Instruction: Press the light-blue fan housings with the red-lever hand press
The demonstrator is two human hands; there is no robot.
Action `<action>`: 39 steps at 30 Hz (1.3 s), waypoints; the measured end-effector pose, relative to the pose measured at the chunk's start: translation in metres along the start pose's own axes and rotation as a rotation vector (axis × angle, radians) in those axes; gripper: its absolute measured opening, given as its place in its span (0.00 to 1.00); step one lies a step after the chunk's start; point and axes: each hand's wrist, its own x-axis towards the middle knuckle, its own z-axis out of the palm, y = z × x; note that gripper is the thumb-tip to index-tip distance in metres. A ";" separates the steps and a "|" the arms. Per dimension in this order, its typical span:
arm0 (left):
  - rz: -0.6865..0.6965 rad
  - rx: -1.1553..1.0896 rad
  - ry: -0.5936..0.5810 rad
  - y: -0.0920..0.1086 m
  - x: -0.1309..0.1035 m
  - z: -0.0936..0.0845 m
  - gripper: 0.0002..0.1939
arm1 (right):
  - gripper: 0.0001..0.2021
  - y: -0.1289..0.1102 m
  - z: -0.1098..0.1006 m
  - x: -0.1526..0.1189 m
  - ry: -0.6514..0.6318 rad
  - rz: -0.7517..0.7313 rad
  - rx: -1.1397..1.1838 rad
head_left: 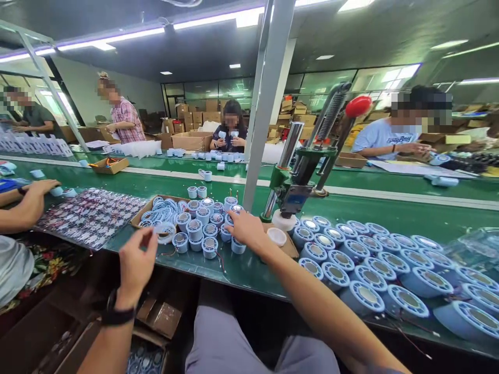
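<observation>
My left hand (136, 262) pinches a translucent white plastic ring (164, 233) between thumb and fingertips, held just above the front edge of the bench. Its wrist wears a dark band. My right hand (246, 232) reaches across to the right side of a cluster of light-blue round housings (194, 228). Its fingers are stretched out and touch or hover over a housing there; the fingertips partly hide it. The housings have round metallic tops, and some trail thin wires. Behind the ring lies a cardboard box (142, 217) of light-blue rings (166, 208).
A green hand press (298, 182) with a red knob stands right of my right hand, near a white round cap (276, 237). Many blue housings (366, 259) fill the bench's right. Circuit boards (93, 215) lie left, beside a co-worker's hand (37, 200). A metal post (263, 114) rises ahead.
</observation>
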 end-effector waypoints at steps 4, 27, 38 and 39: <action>0.022 -0.266 -0.354 0.023 -0.090 -0.002 0.12 | 0.25 -0.007 0.023 0.010 0.000 0.018 -0.043; 0.405 -0.142 -0.897 0.068 -0.118 0.153 0.25 | 0.16 0.096 0.100 -0.138 0.284 -0.399 0.118; 0.431 0.011 -0.935 0.073 -0.115 0.152 0.35 | 0.14 0.089 0.129 -0.163 0.575 -0.185 0.453; 0.456 -0.004 -0.953 0.071 -0.114 0.151 0.32 | 0.14 0.091 0.130 -0.163 0.584 -0.207 0.495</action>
